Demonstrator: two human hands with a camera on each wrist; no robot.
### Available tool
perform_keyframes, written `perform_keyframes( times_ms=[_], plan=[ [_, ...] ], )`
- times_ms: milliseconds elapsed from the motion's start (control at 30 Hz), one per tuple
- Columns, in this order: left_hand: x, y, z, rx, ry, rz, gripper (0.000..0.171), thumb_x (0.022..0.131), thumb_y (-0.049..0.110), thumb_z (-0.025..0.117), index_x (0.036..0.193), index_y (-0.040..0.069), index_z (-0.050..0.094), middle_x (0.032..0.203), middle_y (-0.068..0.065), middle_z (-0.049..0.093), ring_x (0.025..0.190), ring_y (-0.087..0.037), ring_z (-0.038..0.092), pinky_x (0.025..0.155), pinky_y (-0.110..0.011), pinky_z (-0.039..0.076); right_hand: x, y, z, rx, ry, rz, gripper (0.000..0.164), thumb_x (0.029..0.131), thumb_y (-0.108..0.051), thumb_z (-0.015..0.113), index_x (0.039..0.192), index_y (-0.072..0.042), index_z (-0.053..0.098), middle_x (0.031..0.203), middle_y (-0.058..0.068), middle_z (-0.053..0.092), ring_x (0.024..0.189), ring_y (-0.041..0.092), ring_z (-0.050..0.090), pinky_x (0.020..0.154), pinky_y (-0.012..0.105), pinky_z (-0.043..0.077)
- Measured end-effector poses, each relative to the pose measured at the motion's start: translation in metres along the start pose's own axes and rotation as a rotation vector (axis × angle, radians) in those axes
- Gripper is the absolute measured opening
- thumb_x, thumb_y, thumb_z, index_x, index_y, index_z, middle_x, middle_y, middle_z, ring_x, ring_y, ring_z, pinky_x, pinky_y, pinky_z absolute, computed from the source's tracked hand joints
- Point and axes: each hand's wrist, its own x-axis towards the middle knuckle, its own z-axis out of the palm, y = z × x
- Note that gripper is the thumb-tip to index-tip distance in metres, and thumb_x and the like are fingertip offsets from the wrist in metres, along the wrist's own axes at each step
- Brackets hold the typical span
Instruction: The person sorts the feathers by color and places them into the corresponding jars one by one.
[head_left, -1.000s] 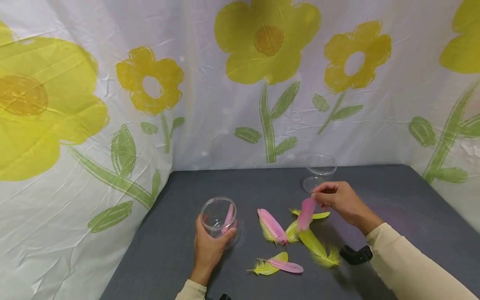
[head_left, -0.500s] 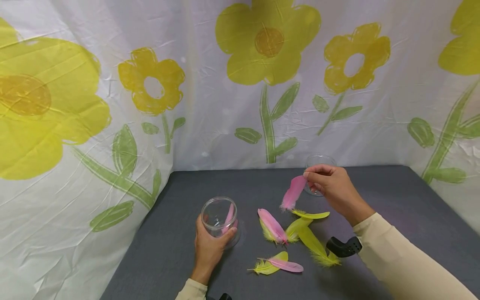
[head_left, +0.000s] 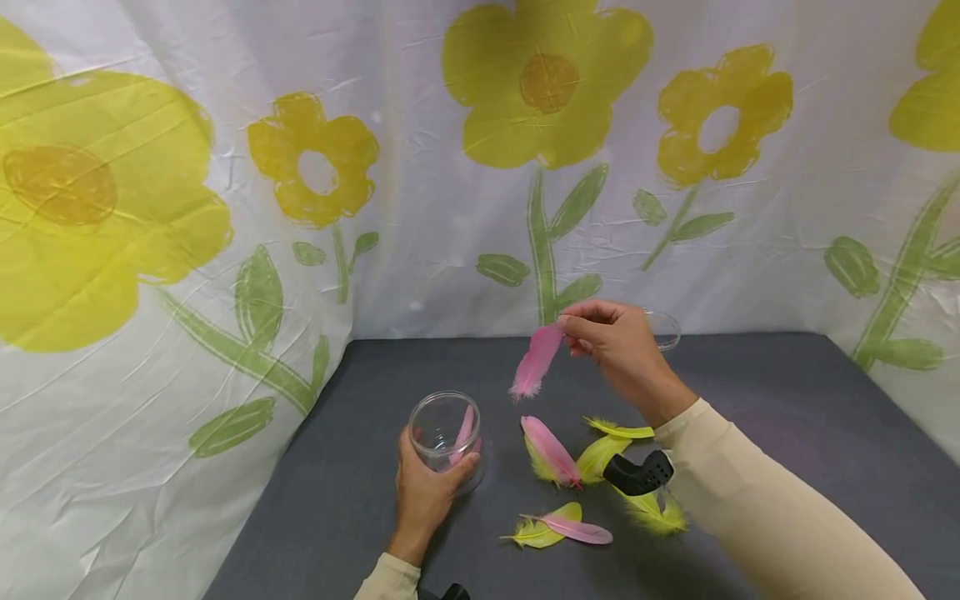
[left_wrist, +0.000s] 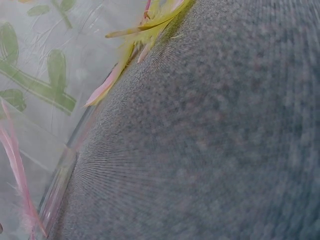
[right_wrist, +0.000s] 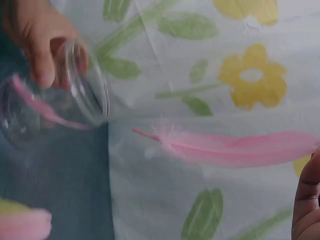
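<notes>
My left hand (head_left: pixel 427 492) grips a clear plastic jar (head_left: pixel 444 427) on the dark table, fingers round its side. Inside the jar leans a pink feather (right_wrist: pixel 40 106), which also shows at the left of the left wrist view. Raised above the table, my right hand (head_left: pixel 618 350) pinches another pink feather (head_left: pixel 537 362) by its tip between thumb and fingers. This feather hangs down to the left, and in the right wrist view its fluffy quill end points toward the jar's mouth.
Yellow and pink feathers (head_left: pixel 551 450) lie in the middle of the table (head_left: pixel 337 517), several of them overlapping. Behind my right hand stands a second clear jar (head_left: pixel 664 330), mostly hidden. A white flowered cloth (head_left: pixel 420 208) hangs at the back and sides.
My right hand has lifted the pink feather off the yellow ones and carried it up and left, toward the held jar. My left hand and its jar stay in place.
</notes>
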Motion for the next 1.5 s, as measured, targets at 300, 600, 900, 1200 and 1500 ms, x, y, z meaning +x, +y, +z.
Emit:
perform_keyframes(
  times_ms=[300, 600, 900, 1200, 1500],
  plan=[
    [0.000, -0.001, -0.001, 0.006, -0.003, 0.010, 0.106, 0.059, 0.040, 0.092, 0.143, 0.008, 0.035, 0.134, -0.021, 0.049, 0.121, -0.039, 0.047, 0.096, -0.058, 0.036, 0.007, 0.019, 0.042, 0.007, -0.016, -0.030, 0.012, 0.088, -0.003, 0.070, 0.095, 0.006, 0.068, 0.076, 0.008, 0.063, 0.064, 0.019, 0.057, 0.062, 0.028, 0.053],
    [0.000, 0.001, 0.000, 0.010, 0.010, 0.014, 0.105, 0.059, 0.038, 0.092, 0.142, 0.007, 0.037, 0.132, -0.020, 0.050, 0.119, -0.039, 0.049, 0.096, -0.057, 0.036, 0.011, 0.051, 0.073, -0.079, -0.043, -0.055, 0.013, 0.088, -0.005, 0.070, 0.093, 0.007, 0.069, 0.077, 0.011, 0.063, 0.066, 0.023, 0.059, 0.062, 0.030, 0.054],
    [0.000, 0.001, -0.001, -0.011, -0.008, 0.005, 0.105, 0.060, 0.039, 0.092, 0.143, 0.008, 0.035, 0.132, -0.021, 0.050, 0.118, -0.039, 0.049, 0.095, -0.055, 0.037, 0.003, 0.085, 0.090, -0.098, -0.035, 0.025, 0.011, 0.086, -0.004, 0.072, 0.092, 0.005, 0.071, 0.080, 0.012, 0.066, 0.063, 0.020, 0.058, 0.061, 0.031, 0.053],
    [0.001, 0.003, -0.001, -0.023, -0.032, -0.025, 0.106, 0.063, 0.038, 0.091, 0.145, 0.009, 0.031, 0.136, -0.021, 0.046, 0.120, -0.040, 0.046, 0.097, -0.058, 0.036, -0.005, 0.106, 0.094, -0.154, -0.061, 0.080, 0.008, 0.086, -0.004, 0.071, 0.091, 0.002, 0.072, 0.082, 0.014, 0.067, 0.066, 0.020, 0.059, 0.061, 0.029, 0.052],
    [-0.001, 0.003, -0.002, -0.020, -0.030, -0.012, 0.104, 0.063, 0.035, 0.091, 0.144, 0.008, 0.031, 0.136, -0.021, 0.045, 0.119, -0.040, 0.047, 0.097, -0.058, 0.036, -0.011, 0.116, 0.096, -0.222, -0.074, 0.119, 0.009, 0.085, -0.005, 0.072, 0.091, 0.001, 0.071, 0.079, 0.009, 0.066, 0.065, 0.017, 0.059, 0.061, 0.029, 0.051]
  ],
)
